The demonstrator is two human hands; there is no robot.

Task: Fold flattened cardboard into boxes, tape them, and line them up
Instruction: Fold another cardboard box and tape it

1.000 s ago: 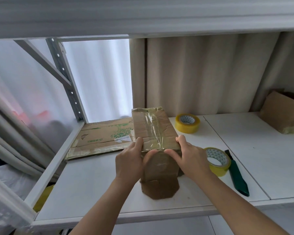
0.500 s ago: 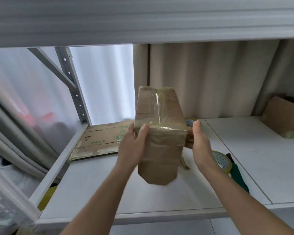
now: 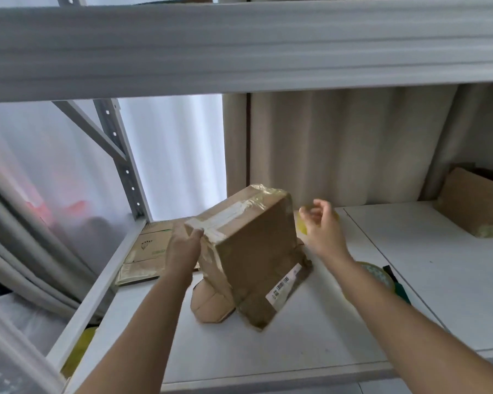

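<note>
A brown cardboard box [image 3: 251, 245], taped across its upper end and with a barcode label low on its right side, stands tilted on the white shelf [image 3: 296, 336]; its lower flaps hang open against the shelf. My left hand [image 3: 182, 245] grips the box's taped upper left corner. My right hand [image 3: 322, 226] hovers to the right of the box, fingers loosely curled, holding nothing. Flattened cardboard [image 3: 145, 251] lies behind my left hand at the shelf's back left.
A yellow tape roll [image 3: 302, 226] sits behind my right hand and another tape roll [image 3: 377, 275] under my right forearm, beside a green cutter [image 3: 399, 285]. An open brown box [image 3: 473, 200] stands at the far right. A shelf beam [image 3: 239, 46] hangs overhead.
The box has been turned and tipped down onto the shelf, taped end now up and to the left. My right hand has let go of it and moved off to the right.
</note>
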